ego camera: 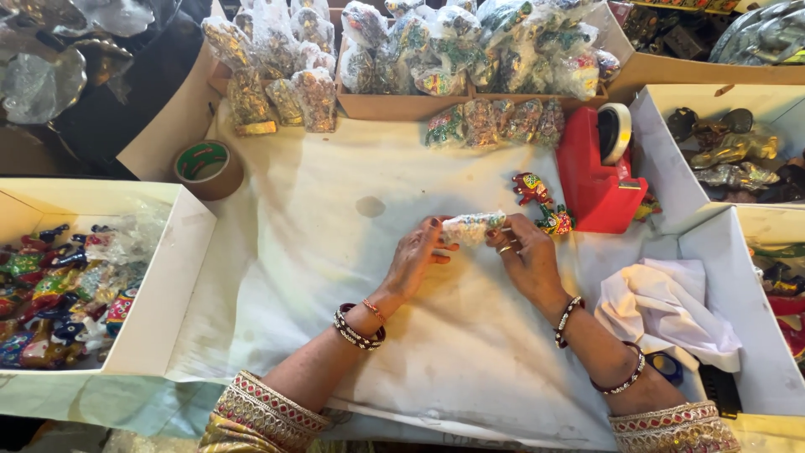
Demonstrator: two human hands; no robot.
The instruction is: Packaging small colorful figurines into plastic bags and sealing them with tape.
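1. I see my left hand (pixel 417 256) and my right hand (pixel 527 256) meeting over the middle of the worktop (pixel 335 252), which is covered with a white sheet.
2. Between them they hold a small figurine in clear wrap (pixel 472 226). The left hand pinches its left end with fingers closed; the right hand grips the right end, fingers curled round it. The piece is lifted just above the sheet.
3. Just beyond the right hand, two bare painted figurines (pixel 542 204) stand unwrapped on the sheet, close to the red tape dispenser (pixel 597 172).
4. At the far edge, a row of wrapped figurines (pixel 495 122) lies along the front of a cardboard box (pixel 394 105) packed with more wrapped ones. I judge these to be finished pieces.
5. The white box at the left (pixel 159 285) holds a heap of coloured figurines, mostly unwrapped as far as I can tell, so a good deal appears left to do.
6. A roll of brown tape (pixel 208 169) sits at the far left of the sheet, and a white cloth (pixel 662 310) lies in the box on the near right.
7. My judgement: the work is partway along, with one piece in hand being wrapped.
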